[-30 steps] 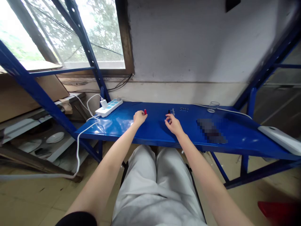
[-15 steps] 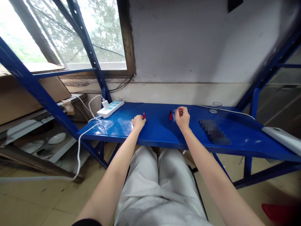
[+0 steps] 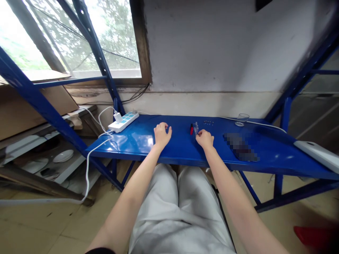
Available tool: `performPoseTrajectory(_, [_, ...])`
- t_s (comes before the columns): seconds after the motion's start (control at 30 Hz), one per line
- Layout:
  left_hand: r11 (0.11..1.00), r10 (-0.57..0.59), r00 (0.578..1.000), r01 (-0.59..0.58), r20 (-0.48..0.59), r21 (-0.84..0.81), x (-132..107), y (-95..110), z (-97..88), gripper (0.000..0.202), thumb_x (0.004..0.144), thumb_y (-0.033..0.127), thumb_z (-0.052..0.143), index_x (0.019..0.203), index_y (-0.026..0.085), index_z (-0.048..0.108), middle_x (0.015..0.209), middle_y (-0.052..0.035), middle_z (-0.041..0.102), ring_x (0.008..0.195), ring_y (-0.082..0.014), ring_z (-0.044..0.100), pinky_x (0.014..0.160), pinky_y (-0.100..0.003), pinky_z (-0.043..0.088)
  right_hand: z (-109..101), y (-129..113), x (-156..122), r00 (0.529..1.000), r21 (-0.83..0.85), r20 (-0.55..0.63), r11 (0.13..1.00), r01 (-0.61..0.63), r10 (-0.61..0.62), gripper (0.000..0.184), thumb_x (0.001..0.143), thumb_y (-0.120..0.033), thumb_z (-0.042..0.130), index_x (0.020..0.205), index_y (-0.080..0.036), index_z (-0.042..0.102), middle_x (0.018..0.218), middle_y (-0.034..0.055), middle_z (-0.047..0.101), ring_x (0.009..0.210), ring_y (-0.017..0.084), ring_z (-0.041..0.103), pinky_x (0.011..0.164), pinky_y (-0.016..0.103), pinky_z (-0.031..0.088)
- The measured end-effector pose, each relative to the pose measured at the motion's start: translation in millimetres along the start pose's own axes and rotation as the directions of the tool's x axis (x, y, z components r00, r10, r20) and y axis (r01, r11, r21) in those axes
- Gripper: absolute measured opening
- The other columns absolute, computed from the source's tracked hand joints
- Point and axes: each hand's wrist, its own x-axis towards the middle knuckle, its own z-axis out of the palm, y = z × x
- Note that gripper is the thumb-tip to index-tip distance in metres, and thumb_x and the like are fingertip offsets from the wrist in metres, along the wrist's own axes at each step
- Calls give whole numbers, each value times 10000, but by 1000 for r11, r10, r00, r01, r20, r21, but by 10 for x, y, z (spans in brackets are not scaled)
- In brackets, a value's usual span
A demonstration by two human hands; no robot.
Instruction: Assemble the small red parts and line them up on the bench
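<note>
My left hand (image 3: 162, 135) is over the blue table with its thumb spread from the loosely bent fingers, and I see nothing in it. To the right, my right hand (image 3: 205, 139) has its fingers drawn together, the tips low beside small clear plastic pieces (image 3: 196, 127). What those fingertips pinch is too small to make out. A small red and black object (image 3: 191, 129) stands just left of the clear pieces. Behind my right hand several tiny bead-like bits (image 3: 208, 122) lie in rows.
A white power strip (image 3: 124, 121) with a plug and cable lies at the table's left end. Farther right are a clear glass (image 3: 242, 120), a blurred-out dark flat object (image 3: 240, 146) and a white device (image 3: 316, 155). Blue metal posts (image 3: 285, 114) frame the table (image 3: 174, 155).
My left hand has opened and shifted right; the red stick at its fingers is out of sight. My right hand has come down toward me, uncovering the tiny bits and clear pieces.
</note>
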Motion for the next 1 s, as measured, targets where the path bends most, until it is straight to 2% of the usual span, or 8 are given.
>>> performPoseTrajectory(0.1, [977,211,973,-207,96,-55,-34,247,90,191,858,273,379,928,178,529,948,-69,588,905,-186,500,825,-331,342,12,8,4,1000,-24,0,1000,1,-1,189,737,-237,466,872,-180,586,913,89,620,923,241,532,795,378,338])
performPoseTrajectory(0.2, [946,325,923,-315,206,-79,-63,464,218,302,876,239,318,1120,186,487,1107,-75,554,989,-190,472,843,-328,349,21,8,1,1000,-52,-5,999,6,-7,202,732,-254,474,871,-180,601,943,90,615,948,243,517,804,385,340])
performPoseTrajectory(0.37, [942,317,872,-335,374,-16,-100,638,472,488,874,219,300,1360,230,252,1295,-82,433,1106,-225,401,851,-371,363,32,12,2,999,-85,2,996,36,-36,244,737,-294,471,898,-175,611,1004,99,598,990,254,491,813,399,340])
performPoseTrajectory(0.5, [944,289,850,-329,440,16,-109,635,619,470,867,197,311,1335,238,324,1306,-95,419,1115,-256,392,865,-420,349,39,19,6,999,-90,5,995,51,-50,259,750,-307,461,903,-170,621,1015,111,591,994,255,485,813,400,341])
performPoseTrajectory(0.6, [946,306,872,-322,382,-21,-102,623,642,399,857,177,343,1238,206,460,1184,-115,514,1052,-257,436,854,-415,344,49,23,8,998,-90,-2,994,63,-63,258,759,-318,471,905,-171,625,1008,112,592,984,256,490,813,402,343])
performPoseTrajectory(0.7, [960,278,907,-271,316,-64,-98,621,606,277,850,180,387,1039,182,589,1014,-113,592,975,-247,477,846,-403,340,64,27,16,998,-100,-9,993,65,-66,254,760,-333,487,898,-170,626,1009,111,592,988,264,489,809,408,345])
performPoseTrajectory(0.8, [977,203,940,-179,275,-112,-110,598,553,194,835,188,439,898,182,622,939,-97,620,929,-232,501,838,-389,350,78,32,31,997,-103,-1,992,72,-72,258,767,-341,488,902,-168,624,1014,116,589,992,268,489,804,413,347])
performPoseTrajectory(1.0, [923,4,985,64,174,-380,-122,455,519,149,794,233,526,880,173,633,873,-57,654,777,-163,556,758,-309,439,84,25,55,999,-96,4,994,54,-53,261,775,-347,488,909,-166,620,1017,114,587,988,264,498,803,415,351])
